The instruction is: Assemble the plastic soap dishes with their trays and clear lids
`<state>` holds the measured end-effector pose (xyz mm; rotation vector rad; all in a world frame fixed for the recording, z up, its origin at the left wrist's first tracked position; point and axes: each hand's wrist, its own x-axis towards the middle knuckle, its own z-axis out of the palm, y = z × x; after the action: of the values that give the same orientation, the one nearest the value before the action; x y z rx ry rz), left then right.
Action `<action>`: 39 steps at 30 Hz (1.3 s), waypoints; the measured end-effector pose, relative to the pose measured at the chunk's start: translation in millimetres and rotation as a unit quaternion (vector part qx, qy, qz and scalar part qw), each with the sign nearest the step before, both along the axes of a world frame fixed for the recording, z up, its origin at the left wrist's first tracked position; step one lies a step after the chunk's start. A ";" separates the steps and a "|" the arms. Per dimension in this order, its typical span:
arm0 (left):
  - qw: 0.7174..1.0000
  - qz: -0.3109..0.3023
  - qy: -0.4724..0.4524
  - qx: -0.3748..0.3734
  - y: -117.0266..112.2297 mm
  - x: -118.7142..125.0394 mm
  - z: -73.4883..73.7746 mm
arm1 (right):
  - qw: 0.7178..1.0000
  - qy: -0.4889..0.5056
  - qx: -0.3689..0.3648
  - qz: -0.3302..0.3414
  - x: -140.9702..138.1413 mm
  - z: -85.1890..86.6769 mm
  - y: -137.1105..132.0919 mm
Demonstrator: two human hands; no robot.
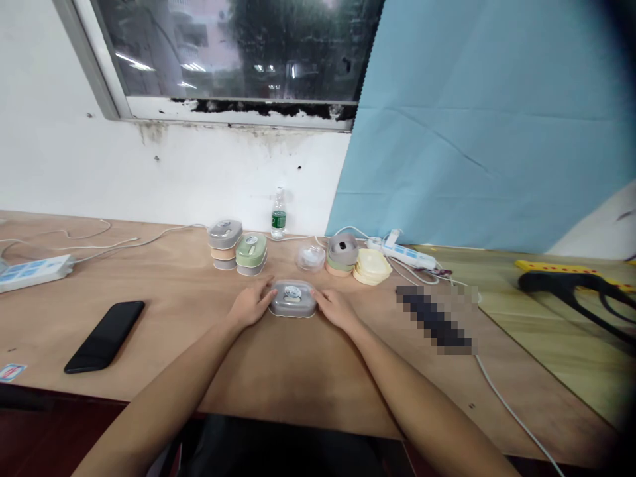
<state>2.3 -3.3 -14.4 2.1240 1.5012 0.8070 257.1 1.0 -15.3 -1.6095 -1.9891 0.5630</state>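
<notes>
A small grey plastic box with a translucent lid and an oval label [292, 295] rests on the table in front of me. My left hand [252, 303] holds its left end, fingers curled along the side. At the opposite end, my right hand [334, 306] grips the box with thumb and fingers against it. Behind my left hand stand a stack with a grey-lidded box on top [225, 233] and a stack topped by a green-lidded box [251, 249]. Beyond my right hand are a stack of open trays, grey uppermost [342, 248], pale yellow trays [372, 266], and clear plastic pieces [311, 257].
A water bottle [279, 215] stands by the wall. On the left lie a black phone [105, 336] and a power strip [36, 273]. Another power strip [408, 254] lies at the back right. A pixelated dark object [434, 319] and a white cable [511, 405] are nearer on the right.
</notes>
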 end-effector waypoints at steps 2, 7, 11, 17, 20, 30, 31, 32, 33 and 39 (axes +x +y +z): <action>1.000 -0.029 0.008 -0.002 -0.1 -1.8 0.2 | 1.000 -0.002 0.000 -0.005 0.8 0.0 0.6; 0.997 -0.061 0.048 -0.003 -1.7 -4.7 3.4 | 1.000 -0.006 0.012 -0.013 3.0 -1.8 2.1; 0.991 -0.093 0.093 0.010 -0.2 -1.8 3.5 | 1.000 -0.014 0.015 -0.013 3.7 -5.7 4.5; 0.986 -0.097 0.135 0.011 0.0 2.4 7.7 | 1.000 -0.004 0.019 -0.010 4.6 -6.8 5.2; 0.987 -0.073 0.145 0.012 -3.6 2.8 11.3 | 1.000 0.010 0.024 -0.003 5.0 -5.9 4.7; 0.983 0.074 0.088 0.144 2.9 -23.3 36.8 | 0.998 0.065 0.011 -0.020 7.9 -9.5 8.4; 0.977 0.111 0.081 0.160 7.1 -27.8 42.1 | 0.998 0.066 0.012 -0.019 7.9 -9.5 8.3; 0.970 0.155 0.079 0.168 11.9 -31.8 47.7 | 0.998 0.065 0.013 -0.016 7.9 -9.6 8.2; 0.961 0.199 0.084 0.171 17.2 -35.2 53.3 | 0.998 0.063 0.014 -0.013 7.8 -9.8 8.1; 0.936 0.289 0.168 0.109 45.0 -39.4 74.9 | 0.998 0.060 0.017 -0.003 7.3 -10.3 8.0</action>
<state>-37.1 41.7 60.5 2.0619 2.3861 0.8595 264.4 9.0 -25.5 -1.5245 -1.8962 0.6046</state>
